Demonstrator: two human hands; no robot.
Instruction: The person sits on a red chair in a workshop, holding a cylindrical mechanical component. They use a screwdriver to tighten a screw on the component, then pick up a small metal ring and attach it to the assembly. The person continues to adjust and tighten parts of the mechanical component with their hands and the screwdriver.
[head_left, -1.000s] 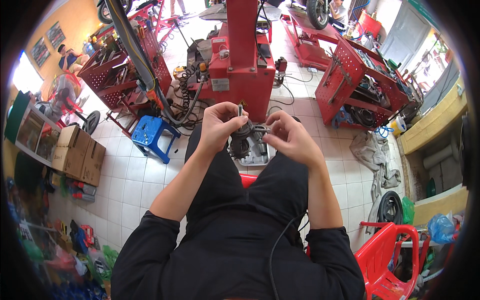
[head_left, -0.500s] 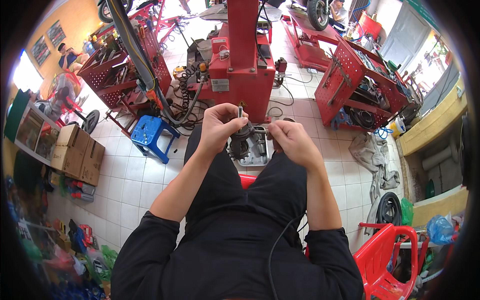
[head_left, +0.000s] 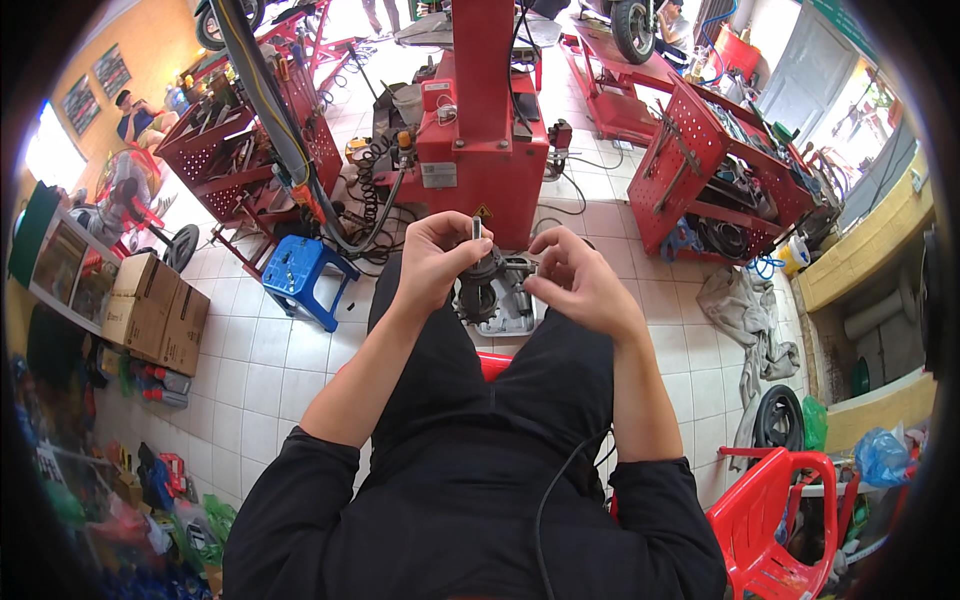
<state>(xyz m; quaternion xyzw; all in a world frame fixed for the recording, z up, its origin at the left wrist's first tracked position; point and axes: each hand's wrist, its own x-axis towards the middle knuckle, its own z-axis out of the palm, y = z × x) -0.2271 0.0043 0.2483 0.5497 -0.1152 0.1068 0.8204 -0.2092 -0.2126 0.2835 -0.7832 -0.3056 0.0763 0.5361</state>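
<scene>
Between thumb and fingers, my left hand (head_left: 440,252) grips a dark, greasy geared metal part with a shaft (head_left: 476,297), whose bright shaft end points up past the thumb. It is held upright above my knees. At its right side is my right hand (head_left: 580,280), with thumb and forefinger parted and nothing visible between them. A short metal rod end lies close to those fingertips; whether they touch it I cannot tell. Below, between my legs, a light-coloured tray (head_left: 518,322) with metal parts in it is partly hidden by the held part.
Ahead stands a red workshop machine (head_left: 478,185) with hoses. Red tool carts (head_left: 690,170) flank it on both sides. A blue stool (head_left: 305,275) and cardboard boxes (head_left: 150,305) are to the left. A red plastic chair (head_left: 770,520) and a tyre (head_left: 778,418) are on the right.
My right thumb and forefinger have spread out of a pinch, and the hand has shifted slightly left toward the geared part. My left hand keeps its grip, almost still.
</scene>
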